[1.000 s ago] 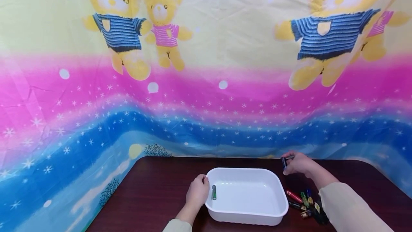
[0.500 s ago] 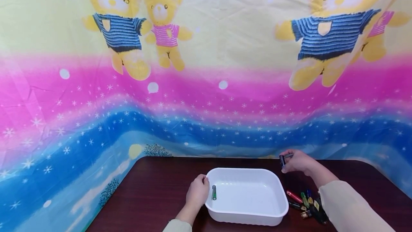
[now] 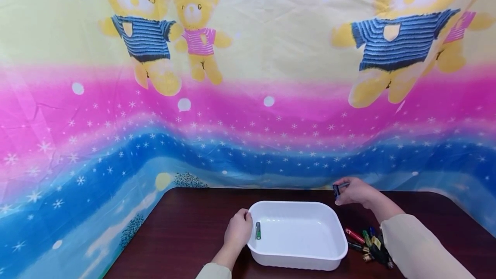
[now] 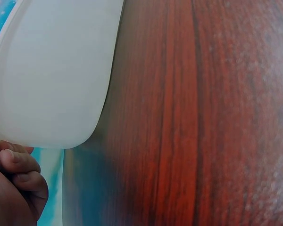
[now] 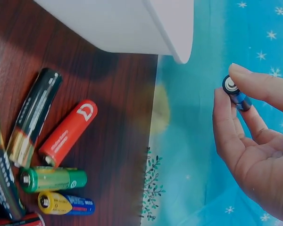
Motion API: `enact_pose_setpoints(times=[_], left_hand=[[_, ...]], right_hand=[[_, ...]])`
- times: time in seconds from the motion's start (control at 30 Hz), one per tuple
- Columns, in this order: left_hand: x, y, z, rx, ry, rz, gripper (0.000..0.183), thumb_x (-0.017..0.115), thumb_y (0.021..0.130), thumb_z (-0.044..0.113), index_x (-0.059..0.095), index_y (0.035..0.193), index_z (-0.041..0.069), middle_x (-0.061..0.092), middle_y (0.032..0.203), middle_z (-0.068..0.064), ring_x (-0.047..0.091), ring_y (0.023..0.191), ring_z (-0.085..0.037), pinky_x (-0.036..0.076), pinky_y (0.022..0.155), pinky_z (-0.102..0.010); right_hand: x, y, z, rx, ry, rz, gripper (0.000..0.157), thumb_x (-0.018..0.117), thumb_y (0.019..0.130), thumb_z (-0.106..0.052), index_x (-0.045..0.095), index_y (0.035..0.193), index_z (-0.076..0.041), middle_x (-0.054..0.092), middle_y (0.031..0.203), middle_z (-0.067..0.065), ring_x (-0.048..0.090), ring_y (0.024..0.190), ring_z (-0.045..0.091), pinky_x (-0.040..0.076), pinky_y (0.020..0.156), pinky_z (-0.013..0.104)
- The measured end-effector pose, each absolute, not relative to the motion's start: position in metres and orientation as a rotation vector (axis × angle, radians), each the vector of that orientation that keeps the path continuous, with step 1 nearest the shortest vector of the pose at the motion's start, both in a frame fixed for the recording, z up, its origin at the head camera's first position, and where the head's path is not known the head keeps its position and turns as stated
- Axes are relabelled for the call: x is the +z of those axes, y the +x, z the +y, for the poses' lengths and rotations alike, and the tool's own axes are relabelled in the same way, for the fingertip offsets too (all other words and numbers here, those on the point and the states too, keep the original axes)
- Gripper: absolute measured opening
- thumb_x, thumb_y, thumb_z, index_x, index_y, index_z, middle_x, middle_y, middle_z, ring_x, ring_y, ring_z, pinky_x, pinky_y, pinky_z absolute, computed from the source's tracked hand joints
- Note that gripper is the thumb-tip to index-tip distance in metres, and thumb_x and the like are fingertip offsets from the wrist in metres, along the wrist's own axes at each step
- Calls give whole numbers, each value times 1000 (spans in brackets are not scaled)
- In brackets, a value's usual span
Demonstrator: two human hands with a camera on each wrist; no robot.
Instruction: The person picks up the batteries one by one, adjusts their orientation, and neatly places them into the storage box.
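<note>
My right hand (image 3: 354, 192) pinches a dark blue and black battery (image 5: 237, 93) between thumb and fingers, raised beyond the far right corner of the white plastic basin (image 3: 296, 259). With curled fingers my left hand (image 3: 238, 228) grips the basin's left rim; the left wrist view shows those fingers (image 4: 21, 162) bent at the basin's end. Inside the basin, near its left wall, lies one green and dark battery (image 3: 258, 230). Loose batteries lie on the table right of the basin, among them a red battery (image 5: 70, 133), a green battery (image 5: 54, 179) and a yellow-blue battery (image 5: 67, 203).
The dark wood table (image 3: 186, 227) carries the basin and the battery pile. Behind it hangs a cloth (image 3: 232, 119) printed with bears and snowflakes, reaching the table's back edge. My right sleeve (image 3: 418, 244) partly covers the pile in the head view.
My right hand has moved slightly left and up with the dark battery, which has tilted a little. My left hand stays on the basin rim.
</note>
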State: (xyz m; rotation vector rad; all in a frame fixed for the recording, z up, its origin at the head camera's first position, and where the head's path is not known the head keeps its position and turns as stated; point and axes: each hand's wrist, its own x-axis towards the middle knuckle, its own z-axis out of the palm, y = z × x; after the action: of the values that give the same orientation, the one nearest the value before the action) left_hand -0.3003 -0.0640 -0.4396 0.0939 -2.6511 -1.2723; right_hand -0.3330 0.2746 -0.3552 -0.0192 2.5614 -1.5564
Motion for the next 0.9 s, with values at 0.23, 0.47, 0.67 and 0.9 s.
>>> enact_pose_setpoints(times=[0.23,0.47,0.67,0.9], left_hand=[[-439,-300,-64,-1279,104,-2654,30,50,94,20,60,115,1,64,106,-15,61,95,-27,49,80,-47],[-436,-299,-64,-1263,95,-2663,29,50,94,20,60,113,1,64,104,-14,62,94,-26,50,79,-46],[-438,-299,-64,-1265,102,-2668,29,50,94,20,60,114,1,64,105,-14,61,95,-27,49,80,-47],[-438,-299,-64,-1257,87,-2659,28,50,93,19,61,112,1,65,104,-14,61,94,-27,49,79,-47]], right_hand=[[-355,-334,266,-1567,-16,2559,67,74,67,10,39,124,13,52,105,28,63,77,25,54,72,41],[-355,-337,260,-1581,6,2550,69,74,67,10,39,126,11,51,107,28,63,76,24,53,75,43],[-354,-338,256,-1608,-17,2529,69,73,68,10,39,128,11,51,108,28,63,77,24,53,75,42],[-356,-341,249,-1640,-13,2501,68,72,69,11,39,129,10,51,108,27,64,78,24,53,73,40]])
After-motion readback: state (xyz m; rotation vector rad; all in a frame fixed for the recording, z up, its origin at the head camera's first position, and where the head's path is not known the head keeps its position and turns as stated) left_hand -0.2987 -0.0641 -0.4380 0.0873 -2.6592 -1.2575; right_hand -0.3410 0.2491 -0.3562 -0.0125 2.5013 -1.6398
